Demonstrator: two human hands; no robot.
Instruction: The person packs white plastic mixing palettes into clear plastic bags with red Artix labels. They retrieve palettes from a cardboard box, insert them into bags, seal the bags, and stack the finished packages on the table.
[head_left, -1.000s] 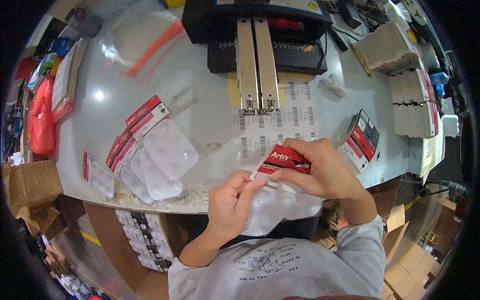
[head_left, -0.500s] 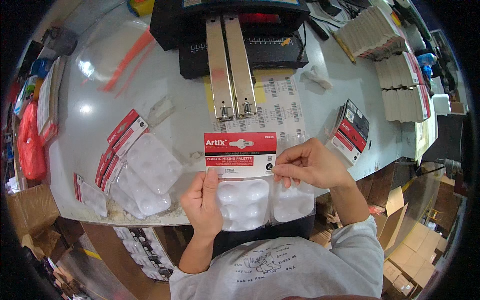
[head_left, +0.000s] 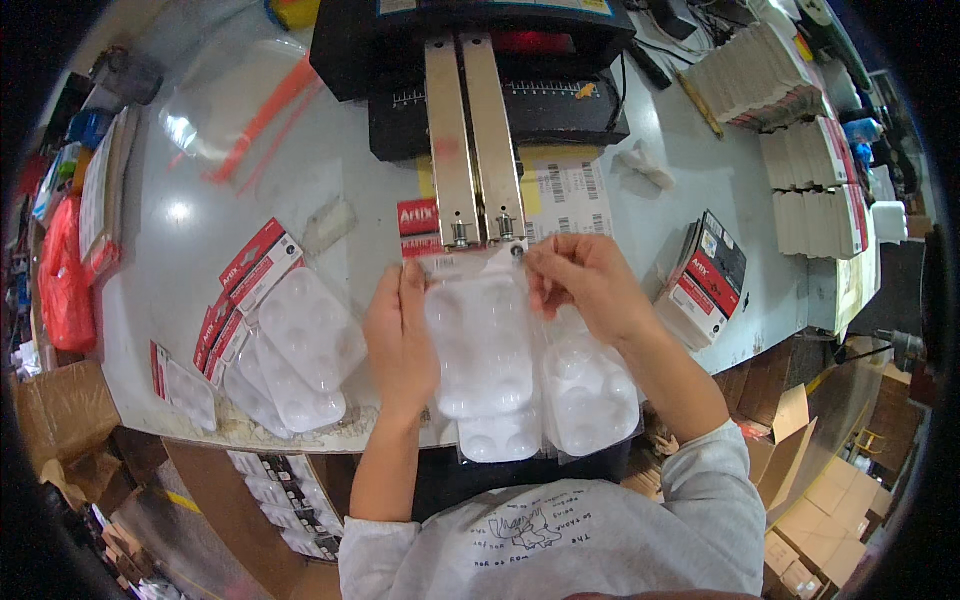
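A white plastic paint palette (head_left: 480, 350) in a clear bag lies in front of a black bench machine (head_left: 580, 125). Its red, black and white header card (head_left: 420, 217) reaches beneath the machine's two metal arms (head_left: 492, 130), which hide the card's middle. My left hand (head_left: 400, 335) is closed on the card's lower left edge, thumb on top. At the card's right edge my right hand (head_left: 590, 285) has thumb and forefinger pinched together, the other fingers curled. Two more bagged palettes lie at the table's near edge, one partly under the held one, another palette (head_left: 592, 400) below my right hand.
Several carded palettes (head_left: 305, 330) fan out on the left. A small pile of header cards (head_left: 708, 280) lies to the right, with tall card stacks (head_left: 810, 185) beyond. Printed label sheets (head_left: 575, 195) sit under the machine's arms. A cardboard box (head_left: 215, 500) stands below the table edge.
Both hands have moved away from me, carrying the palette's header card beneath the machine's metal arms. A second palette now shows below the held one. The view has shifted slightly.
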